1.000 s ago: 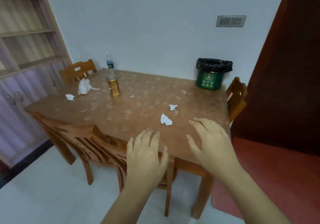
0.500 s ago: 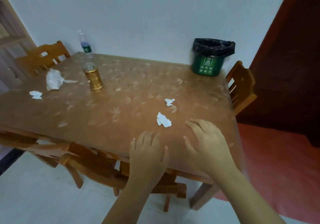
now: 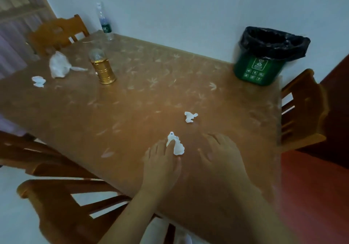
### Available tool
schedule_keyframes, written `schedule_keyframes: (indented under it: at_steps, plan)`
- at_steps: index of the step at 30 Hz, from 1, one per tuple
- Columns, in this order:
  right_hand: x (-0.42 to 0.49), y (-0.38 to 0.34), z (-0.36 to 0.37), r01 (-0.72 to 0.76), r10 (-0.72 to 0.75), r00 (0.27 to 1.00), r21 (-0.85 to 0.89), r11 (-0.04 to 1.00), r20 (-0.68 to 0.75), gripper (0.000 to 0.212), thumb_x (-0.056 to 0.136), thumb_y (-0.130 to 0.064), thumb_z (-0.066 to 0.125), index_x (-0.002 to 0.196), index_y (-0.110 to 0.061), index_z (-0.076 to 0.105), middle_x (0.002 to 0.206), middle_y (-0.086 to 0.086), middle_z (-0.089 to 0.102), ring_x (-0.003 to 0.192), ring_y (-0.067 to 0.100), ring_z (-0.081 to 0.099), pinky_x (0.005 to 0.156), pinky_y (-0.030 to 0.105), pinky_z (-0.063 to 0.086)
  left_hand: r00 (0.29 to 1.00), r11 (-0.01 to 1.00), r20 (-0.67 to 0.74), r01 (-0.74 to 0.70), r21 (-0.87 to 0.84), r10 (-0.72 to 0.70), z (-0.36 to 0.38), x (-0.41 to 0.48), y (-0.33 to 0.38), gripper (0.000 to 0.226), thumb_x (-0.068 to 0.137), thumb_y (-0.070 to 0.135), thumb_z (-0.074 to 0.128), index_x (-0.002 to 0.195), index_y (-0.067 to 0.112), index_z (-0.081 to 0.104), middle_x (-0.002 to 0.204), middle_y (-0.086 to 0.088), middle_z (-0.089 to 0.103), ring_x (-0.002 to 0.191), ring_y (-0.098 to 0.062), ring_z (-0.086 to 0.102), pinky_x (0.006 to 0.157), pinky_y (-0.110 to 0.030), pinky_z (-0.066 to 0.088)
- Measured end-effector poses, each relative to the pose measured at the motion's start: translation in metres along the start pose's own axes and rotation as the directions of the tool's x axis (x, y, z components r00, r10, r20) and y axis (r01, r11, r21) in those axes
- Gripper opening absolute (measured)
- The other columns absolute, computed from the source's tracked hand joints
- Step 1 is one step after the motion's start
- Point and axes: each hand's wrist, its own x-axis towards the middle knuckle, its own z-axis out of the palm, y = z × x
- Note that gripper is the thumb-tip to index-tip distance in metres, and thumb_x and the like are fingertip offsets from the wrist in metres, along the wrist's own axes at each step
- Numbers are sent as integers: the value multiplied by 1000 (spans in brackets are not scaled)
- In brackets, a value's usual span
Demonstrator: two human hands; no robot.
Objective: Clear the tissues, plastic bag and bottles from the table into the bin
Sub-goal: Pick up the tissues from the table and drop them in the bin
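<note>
Wooden table [image 3: 132, 111] under a clear patterned cover, seen from above its near edge. Left hand [image 3: 160, 166], palm down with fingers spread and holding nothing, lies over the near tabletop; its fingertips [image 3: 171, 143] overlap the near edge of a crumpled tissue [image 3: 176, 145] (whether they press on it cannot be told). Right hand [image 3: 222, 155], also palm down, fingers loosely spread and empty, sits just beside the same tissue on its right. A second small tissue [image 3: 190, 116] lies a little farther in, apart from both hands. At the far left: a third tissue scrap [image 3: 38, 81], with a white crumpled plastic bag [image 3: 59, 68] near it. Beside the bag stands a gold-labelled bottle [image 3: 101, 69], upright; a clear bottle with a dark green label [image 3: 104, 23] stands behind it at the far edge by the wall. The green bin [image 3: 258, 69], lined with a black bag, stands on the far right corner of the table. Wooden chairs flank the table (one [image 3: 304, 109] at right).
</note>
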Motion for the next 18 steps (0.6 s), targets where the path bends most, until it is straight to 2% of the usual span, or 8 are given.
schedule_keyframes:
  at_steps: [4,9,13,18]
  plan:
    - [21,26,33,45,-48,996,47,998,74,41,74,-33,49,99,-5,66,98,12,68,87,34,63,74,42,52,995,998,73,68,-14,-67,28,13,-9,42,74,33,42,110,16,53,103,-9,64,90,-27,59,75,-39,48]
    - [38,50,62,43,-55,990,94,995,128,36,67,-23,63,97,-5,65,96,13,67,85,35,63,72,45,53,968,985,202,166,-57,-151,61,30,-23,47,77,34,41,112,9,61,115,-13,63,108,-35,57,86,-50,46]
    - [55,68,85,38,-56,979,98,995,193,43,73,-35,50,102,-6,65,101,13,67,91,33,62,75,44,51,952,975,260,196,-108,-162,85,43,-26,46,77,36,43,113,12,60,116,-11,62,108,-33,57,87,-47,43]
    - [76,81,110,41,-64,978,120,992,200,42,71,-28,61,106,-6,63,102,12,66,91,32,62,76,41,50,932,957,308,246,-153,-191,111,54,-33,51,77,42,44,116,12,59,127,-9,56,113,-28,53,92,-46,42]
